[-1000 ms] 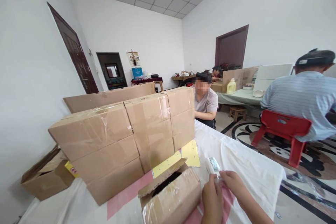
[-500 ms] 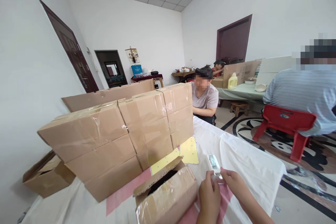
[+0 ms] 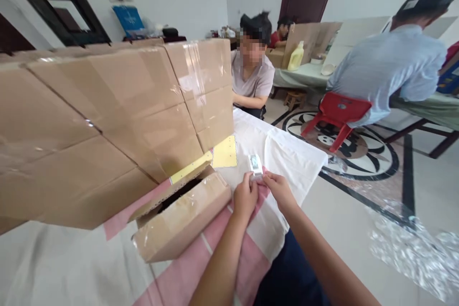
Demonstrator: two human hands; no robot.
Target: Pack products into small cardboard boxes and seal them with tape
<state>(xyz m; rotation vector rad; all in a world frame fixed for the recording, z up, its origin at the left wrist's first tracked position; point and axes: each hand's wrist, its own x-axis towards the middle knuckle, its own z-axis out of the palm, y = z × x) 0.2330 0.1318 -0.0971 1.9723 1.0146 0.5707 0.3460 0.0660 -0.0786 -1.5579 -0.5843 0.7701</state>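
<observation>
Both hands hold a small white package with a greenish printed patch (image 3: 255, 163) over the cloth-covered table. My left hand (image 3: 245, 196) pinches its near left corner. Fingers of my right hand (image 3: 278, 188) close on the near right side, where a clear plastic-like edge shows. What exactly the package contains cannot be made out. Just left of my left hand lies a long cardboard box (image 3: 186, 215), its flap raised and its inside dark.
Stacked taped cartons (image 3: 143, 110) form a wall along the table's left side. A co-worker (image 3: 253, 79) sits beyond it. Another person sits on a red chair (image 3: 346, 110) to the right. Crumpled clear plastic (image 3: 412, 248) lies on the floor.
My view has tilted down and turned right, so the cartons appear larger and further left. Both hands still hold the white package above the table.
</observation>
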